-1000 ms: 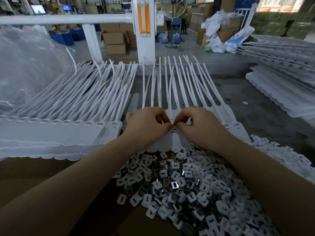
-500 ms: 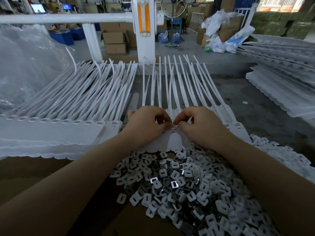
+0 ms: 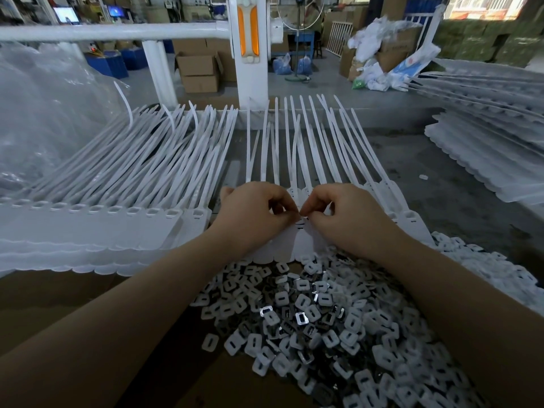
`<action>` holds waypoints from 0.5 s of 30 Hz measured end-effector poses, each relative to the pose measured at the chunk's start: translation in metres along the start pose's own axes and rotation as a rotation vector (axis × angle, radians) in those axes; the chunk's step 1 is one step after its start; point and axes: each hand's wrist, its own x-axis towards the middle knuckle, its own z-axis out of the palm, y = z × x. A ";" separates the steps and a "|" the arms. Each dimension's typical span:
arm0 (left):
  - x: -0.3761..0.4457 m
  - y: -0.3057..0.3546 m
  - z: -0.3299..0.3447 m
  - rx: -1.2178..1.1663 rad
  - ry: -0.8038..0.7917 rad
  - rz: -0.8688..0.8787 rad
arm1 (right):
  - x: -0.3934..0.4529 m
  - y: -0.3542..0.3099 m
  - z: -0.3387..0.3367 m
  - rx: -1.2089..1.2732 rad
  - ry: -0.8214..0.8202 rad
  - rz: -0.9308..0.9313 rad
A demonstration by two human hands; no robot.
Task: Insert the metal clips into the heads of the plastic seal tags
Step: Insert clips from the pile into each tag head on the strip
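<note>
Both hands meet fingertip to fingertip over the head of one white plastic seal tag (image 3: pixel 297 231) in the middle row on the grey counter (image 3: pixel 441 172). The left hand (image 3: pixel 253 214) and right hand (image 3: pixel 341 216) have their fingers curled in a tight pinch there; whatever small piece sits between them is hidden. Just in front of the wrists lies a heap of small square metal clips (image 3: pixel 309 319). A stack of white tags (image 3: pixel 103 201) lies to the left.

Dim, cool light, perhaps from the far window; edges bow, corners darken.
</note>
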 end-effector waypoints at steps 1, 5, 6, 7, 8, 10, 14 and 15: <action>-0.001 0.000 0.000 0.044 0.024 0.047 | -0.001 0.000 0.000 -0.005 0.001 -0.009; -0.002 -0.001 -0.001 0.246 0.084 0.265 | -0.002 0.001 -0.001 -0.031 0.000 -0.019; -0.002 -0.002 -0.001 0.274 0.088 0.296 | -0.001 0.001 -0.001 -0.032 -0.003 -0.017; -0.002 -0.002 -0.001 0.288 0.089 0.314 | -0.001 0.001 -0.001 -0.029 -0.005 -0.014; -0.003 -0.002 -0.002 0.288 0.088 0.317 | -0.001 0.002 -0.001 -0.023 -0.005 -0.010; -0.003 -0.002 -0.002 0.232 0.072 0.270 | -0.001 0.002 -0.002 -0.005 -0.004 0.000; -0.001 0.001 -0.002 0.002 -0.027 0.080 | -0.002 0.001 -0.002 0.034 -0.007 0.014; 0.000 0.003 -0.003 -0.031 -0.064 0.050 | -0.002 0.001 -0.002 0.032 -0.007 0.013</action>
